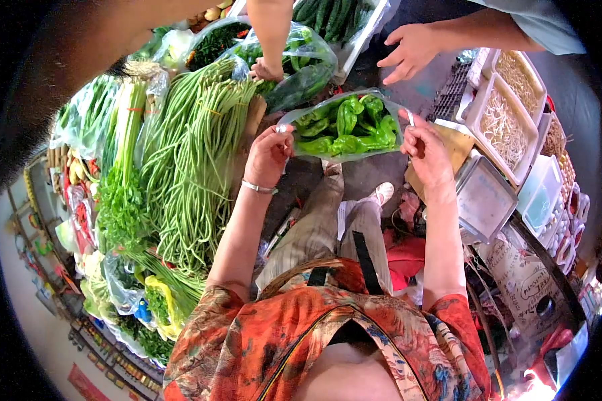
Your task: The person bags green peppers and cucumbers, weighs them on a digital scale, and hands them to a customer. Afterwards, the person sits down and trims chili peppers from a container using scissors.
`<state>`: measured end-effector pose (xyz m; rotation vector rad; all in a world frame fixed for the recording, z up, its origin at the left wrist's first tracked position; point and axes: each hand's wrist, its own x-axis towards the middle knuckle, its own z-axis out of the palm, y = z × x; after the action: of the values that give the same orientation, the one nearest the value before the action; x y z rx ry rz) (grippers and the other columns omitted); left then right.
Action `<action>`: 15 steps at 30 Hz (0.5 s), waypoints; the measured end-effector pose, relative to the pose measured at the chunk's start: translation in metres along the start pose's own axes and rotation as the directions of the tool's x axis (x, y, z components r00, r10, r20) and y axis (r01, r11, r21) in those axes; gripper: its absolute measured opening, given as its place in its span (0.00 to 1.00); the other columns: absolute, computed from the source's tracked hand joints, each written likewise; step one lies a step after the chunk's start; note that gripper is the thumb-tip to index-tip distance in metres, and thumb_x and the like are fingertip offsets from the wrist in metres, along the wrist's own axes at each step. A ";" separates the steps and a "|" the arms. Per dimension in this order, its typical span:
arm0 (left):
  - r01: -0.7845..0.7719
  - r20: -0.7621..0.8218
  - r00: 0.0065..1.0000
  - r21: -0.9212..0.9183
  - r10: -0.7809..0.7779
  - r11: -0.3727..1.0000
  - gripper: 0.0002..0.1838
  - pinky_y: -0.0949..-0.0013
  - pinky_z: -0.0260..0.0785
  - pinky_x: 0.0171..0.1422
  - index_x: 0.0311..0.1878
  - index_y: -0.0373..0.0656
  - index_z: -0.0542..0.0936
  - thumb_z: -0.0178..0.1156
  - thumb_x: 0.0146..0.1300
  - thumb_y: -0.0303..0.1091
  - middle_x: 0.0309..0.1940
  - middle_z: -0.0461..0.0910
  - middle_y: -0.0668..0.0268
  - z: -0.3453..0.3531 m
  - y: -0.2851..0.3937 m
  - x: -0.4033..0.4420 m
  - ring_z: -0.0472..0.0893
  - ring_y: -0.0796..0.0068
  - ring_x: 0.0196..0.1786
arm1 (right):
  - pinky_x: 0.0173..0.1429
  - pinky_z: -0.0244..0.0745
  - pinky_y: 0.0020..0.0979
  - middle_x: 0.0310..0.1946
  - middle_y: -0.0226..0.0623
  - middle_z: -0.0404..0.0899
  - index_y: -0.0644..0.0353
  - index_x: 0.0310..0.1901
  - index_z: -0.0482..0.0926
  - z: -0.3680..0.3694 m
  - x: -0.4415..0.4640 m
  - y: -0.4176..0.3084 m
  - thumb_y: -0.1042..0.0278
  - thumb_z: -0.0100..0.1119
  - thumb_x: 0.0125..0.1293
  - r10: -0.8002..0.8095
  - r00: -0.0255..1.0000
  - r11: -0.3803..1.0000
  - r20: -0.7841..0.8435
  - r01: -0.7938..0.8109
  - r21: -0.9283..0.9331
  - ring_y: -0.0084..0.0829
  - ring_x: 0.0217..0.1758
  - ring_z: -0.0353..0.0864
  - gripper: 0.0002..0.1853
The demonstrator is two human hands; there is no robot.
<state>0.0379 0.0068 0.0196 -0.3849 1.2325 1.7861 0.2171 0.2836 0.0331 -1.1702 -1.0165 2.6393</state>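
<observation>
A clear plastic bag of green peppers [346,127] hangs stretched between my two hands, its mouth spread wide. My left hand [271,155] is closed on the bag's left edge, and a bracelet circles that wrist. On the other side, my right hand [427,152] pinches the right edge. Long green beans [197,160] lie in a big pile left of my left hand. Another person's open hand [411,52] reaches in above my right hand. A second outside hand [267,69] rests at a plastic bag of green vegetables [304,50] beyond the beans.
Celery [130,134] and bagged greens lie at the left. White trays of sprouts [505,127] stand at the right, near a metal-rimmed container [486,198] and a pale blue tray [540,194]. A crate of cucumbers [354,50] is at the top. My legs are below the bag.
</observation>
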 end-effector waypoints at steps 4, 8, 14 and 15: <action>-0.004 0.029 1.000 0.008 0.004 1.000 0.10 0.71 0.63 0.35 0.43 0.34 0.79 0.53 0.61 0.28 0.26 0.74 0.67 -0.005 -0.002 0.004 0.70 0.75 0.27 | 0.34 0.65 0.22 0.21 0.24 0.67 0.69 0.61 0.71 0.003 0.000 -0.001 0.73 0.51 0.64 -0.001 1.000 1.000 -0.023 0.000 -0.009 0.19 0.22 0.64 0.23; 0.008 0.017 1.000 0.003 -0.008 1.000 0.10 0.71 0.63 0.35 0.43 0.34 0.79 0.53 0.61 0.28 0.26 0.74 0.67 -0.007 -0.002 0.001 0.69 0.75 0.27 | 0.34 0.65 0.22 0.21 0.24 0.67 0.68 0.60 0.71 0.001 0.000 0.001 0.73 0.51 0.63 -0.001 1.000 1.000 -0.016 0.001 0.010 0.19 0.22 0.65 0.23; 0.008 -0.001 1.000 0.027 -0.008 1.000 0.11 0.71 0.62 0.35 0.43 0.34 0.78 0.52 0.61 0.28 0.26 0.73 0.67 -0.003 -0.001 -0.001 0.69 0.75 0.27 | 0.32 0.64 0.22 0.22 0.25 0.67 0.68 0.59 0.72 0.004 -0.003 0.004 0.74 0.52 0.63 0.002 1.000 0.999 -0.017 -0.001 0.044 0.20 0.22 0.65 0.21; 0.000 -0.008 1.000 0.032 0.000 0.999 0.11 0.71 0.62 0.35 0.43 0.34 0.78 0.52 0.61 0.28 0.26 0.73 0.67 -0.003 0.000 -0.001 0.69 0.75 0.27 | 0.32 0.64 0.22 0.22 0.25 0.67 0.69 0.59 0.72 0.003 -0.002 0.005 0.74 0.52 0.63 -0.004 1.000 0.999 -0.015 0.005 0.041 0.20 0.22 0.65 0.21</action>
<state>0.0385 0.0039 0.0192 -0.3737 1.2648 1.7641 0.2175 0.2775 0.0332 -1.1763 -0.9566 2.6308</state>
